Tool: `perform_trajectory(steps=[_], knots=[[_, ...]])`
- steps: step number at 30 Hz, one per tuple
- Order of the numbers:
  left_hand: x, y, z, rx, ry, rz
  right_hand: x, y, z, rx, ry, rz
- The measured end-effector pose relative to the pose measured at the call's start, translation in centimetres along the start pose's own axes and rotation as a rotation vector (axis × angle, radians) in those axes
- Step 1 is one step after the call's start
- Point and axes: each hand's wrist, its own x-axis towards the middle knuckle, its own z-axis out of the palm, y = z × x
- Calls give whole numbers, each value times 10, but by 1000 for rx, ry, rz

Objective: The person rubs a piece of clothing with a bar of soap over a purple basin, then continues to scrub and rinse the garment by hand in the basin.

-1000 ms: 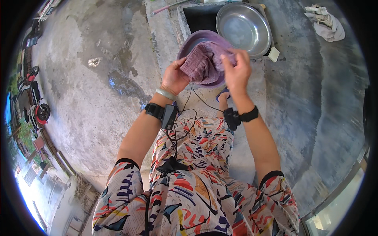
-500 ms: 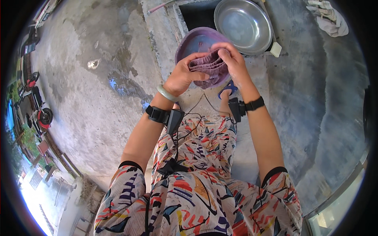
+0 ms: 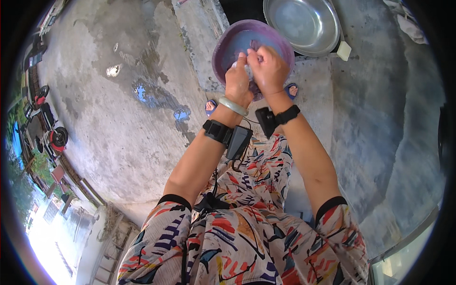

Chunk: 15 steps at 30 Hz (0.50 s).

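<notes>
Both my hands are closed on a bunched purple cloth [image 3: 255, 44] over a round purple basin [image 3: 219, 61] of cloudy water. My left hand [image 3: 237, 81], with a pale bangle on its wrist, grips the cloth's near left side. Beside it, my right hand [image 3: 270, 71] is a fist around the other part, knuckles up. Only scraps of cloth show past the fingers, some whitish as if with suds. Whether the lower part touches the water is hidden by my hands.
A large oval metal basin [image 3: 304, 23] stands just right of the purple one, by a dark opening in the ground. Near its rim is a small off-white block [image 3: 344, 51]. Grey fabric [image 3: 412, 29] lies far right. Wet patches [image 3: 142, 93] mark the concrete; a scooter [image 3: 56, 138] stands left.
My hands have come closer together and bunched the cloth, which was spread in ribbed folds between them. Both wrists have turned knuckles up. The basin appears more fully in view.
</notes>
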Motion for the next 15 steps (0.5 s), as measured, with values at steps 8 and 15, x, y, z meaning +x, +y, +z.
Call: perform_trajectory(steps=[8, 15], knots=[[22, -11, -8, -190, -75, -25, 3, 13, 19, 70, -60, -8], [41, -1, -37, -163, -360, -50, -10, 7, 27, 116, -101, -146]])
